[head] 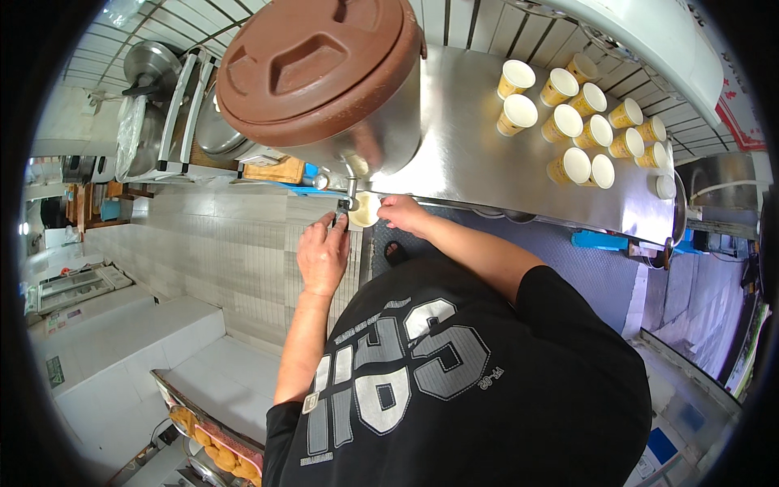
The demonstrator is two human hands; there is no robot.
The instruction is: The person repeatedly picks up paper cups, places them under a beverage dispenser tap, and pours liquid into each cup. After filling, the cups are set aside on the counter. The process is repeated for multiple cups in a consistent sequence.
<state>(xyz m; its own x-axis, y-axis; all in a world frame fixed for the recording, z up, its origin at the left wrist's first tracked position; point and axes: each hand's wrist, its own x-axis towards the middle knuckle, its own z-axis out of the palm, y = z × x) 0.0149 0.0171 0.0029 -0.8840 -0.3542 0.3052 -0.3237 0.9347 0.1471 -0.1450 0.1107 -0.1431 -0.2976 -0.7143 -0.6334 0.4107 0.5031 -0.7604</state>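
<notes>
A large steel drink dispenser (389, 115) with a brown plastic lid (304, 67) stands at the counter's left end. My left hand (324, 249) has its fingers on the black handle of the dispenser's tap (350, 198). Just under the spout is a paper cup (364, 209) with pale liquid in it, which my right hand (401, 213) holds by its right side. Several yellow-patterned paper cups (562, 123) stand upright in loose rows farther right on the steel counter (475, 146); the contents of these cups are hard to tell.
A white lidded container (664, 187) sits at the counter's right end. Left of the dispenser are a wooden board (274, 170), a large pot lid (219, 128) and a rack. Below lies a dark textured mat (548, 249). A tray of fried food (219, 453) is at the lower left.
</notes>
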